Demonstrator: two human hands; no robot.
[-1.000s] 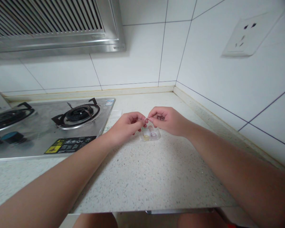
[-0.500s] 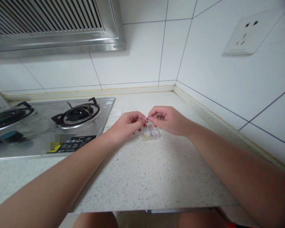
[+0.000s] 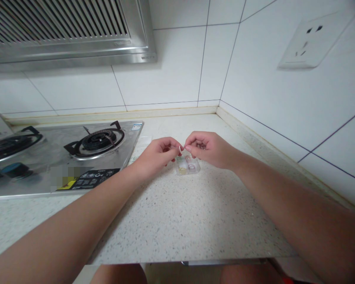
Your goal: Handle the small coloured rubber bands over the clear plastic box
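A small pale ring (image 3: pixel 180 150) sits between my two hands above the counter. My left hand (image 3: pixel 160 154) pinches it with thumb and forefinger, other fingers curled. My right hand (image 3: pixel 210 148) is also closed in a pinch, its fingertips touching the ring's right side; how much of the ring they cover is hidden. Just below my fingertips a small clear compartment box (image 3: pixel 187 170) rests on the counter. Small loops, one yellow and one purplish, lie in its near compartments; reddish and green bits show in the far ones, partly behind my fingers.
A gas hob (image 3: pixel 127 150) with two burners and blue-black knobs (image 3: pixel 15 170) lies to the left. Near its right edge is a clear flat piece (image 3: pixel 144 141). A range hood (image 3: pixel 136 55) hangs above, and a wall socket (image 3: pixel 309 41) is at upper right.
The pale ring has turned from a round face-on loop to a narrower, edge-on shape and shifted slightly left. Both hands have stayed nearly in place over the box.
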